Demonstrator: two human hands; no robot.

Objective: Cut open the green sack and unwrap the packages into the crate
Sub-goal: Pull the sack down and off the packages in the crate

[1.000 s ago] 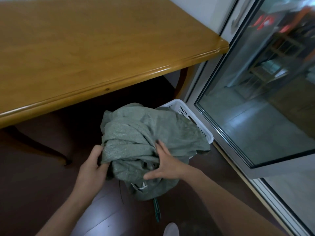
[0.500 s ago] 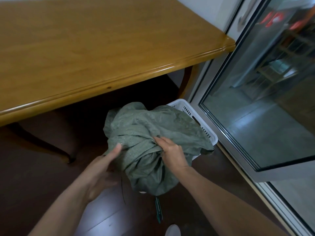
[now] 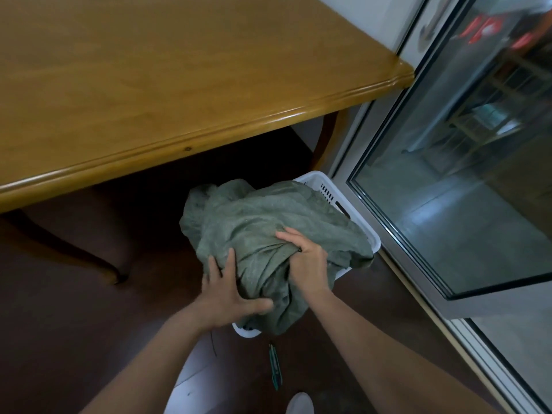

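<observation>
Two hands work the green sack (image 3: 257, 222) over the white crate (image 3: 363, 222): left hand (image 3: 230, 294) presses flat-fingered, right hand (image 3: 304, 258) grips a bunched fold.

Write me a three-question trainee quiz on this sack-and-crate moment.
1. True or false: the crumpled green woven sack lies over the white slotted plastic crate.
2. The left hand lies flat on the sack. The right hand: A) hangs idle; B) bunches sack fabric in its grip; C) waves in the air.
3. Fill in: the slim green-handled cutter lies on the dark ____.
Key: 1 true; 2 B; 3 floor.
</observation>
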